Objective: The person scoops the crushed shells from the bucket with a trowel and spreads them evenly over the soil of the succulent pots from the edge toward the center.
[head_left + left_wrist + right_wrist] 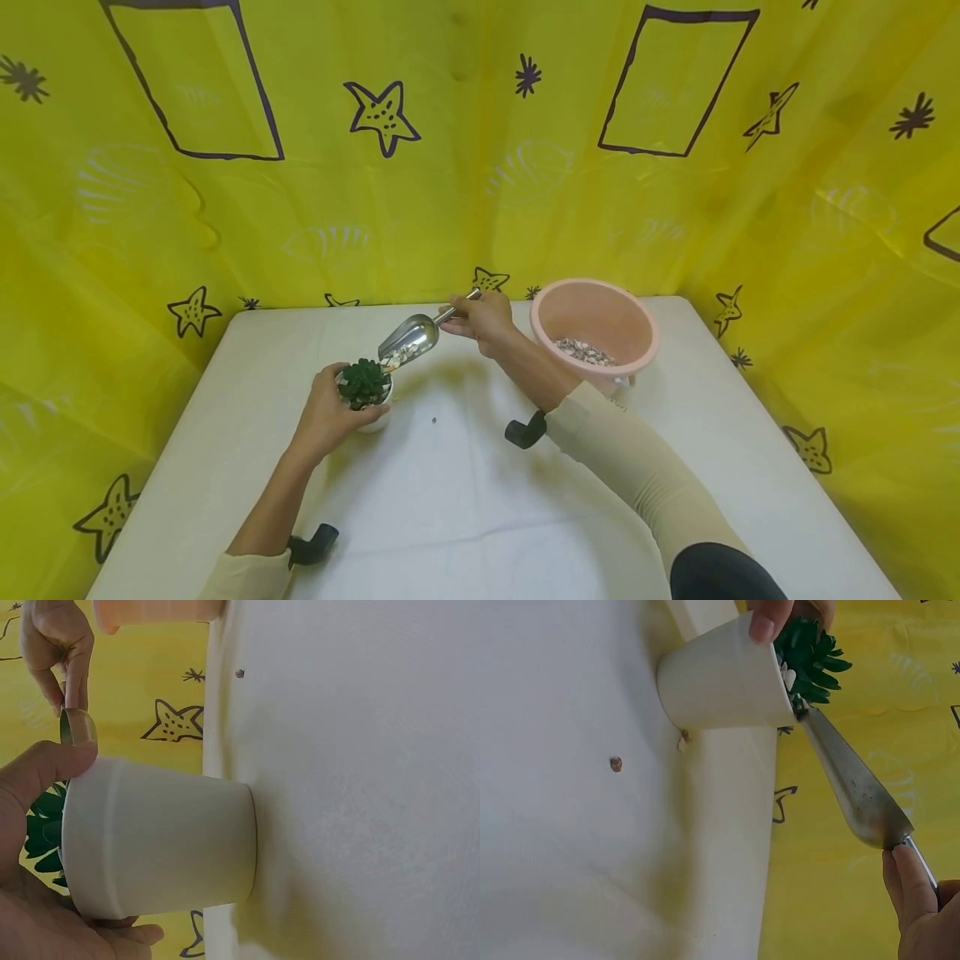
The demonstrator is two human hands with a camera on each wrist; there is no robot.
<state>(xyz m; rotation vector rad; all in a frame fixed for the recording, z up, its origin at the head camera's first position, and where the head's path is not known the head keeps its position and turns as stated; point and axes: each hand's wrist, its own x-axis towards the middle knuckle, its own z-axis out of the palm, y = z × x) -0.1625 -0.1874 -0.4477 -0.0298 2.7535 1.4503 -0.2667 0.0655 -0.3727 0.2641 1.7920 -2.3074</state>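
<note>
While the left hand (333, 417) curls round the white pot (377, 423) nearer the left edge of the tabletop (450, 508), the right hand (486, 321) grips the metal scoop (417, 331) by its handle, tip at the pot's rim; a pink basin (592, 306) stands near the far right corner.

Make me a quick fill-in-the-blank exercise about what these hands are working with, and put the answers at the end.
1. The left hand grips a pot whose colour is ____.
2. The right hand holds a shiny scoop made of ____.
3. The plant in the pot is coloured ____.
4. Pebble-like bits lie in a basin whose colour is ____.

Missing words: white; metal; green; pink.
</note>
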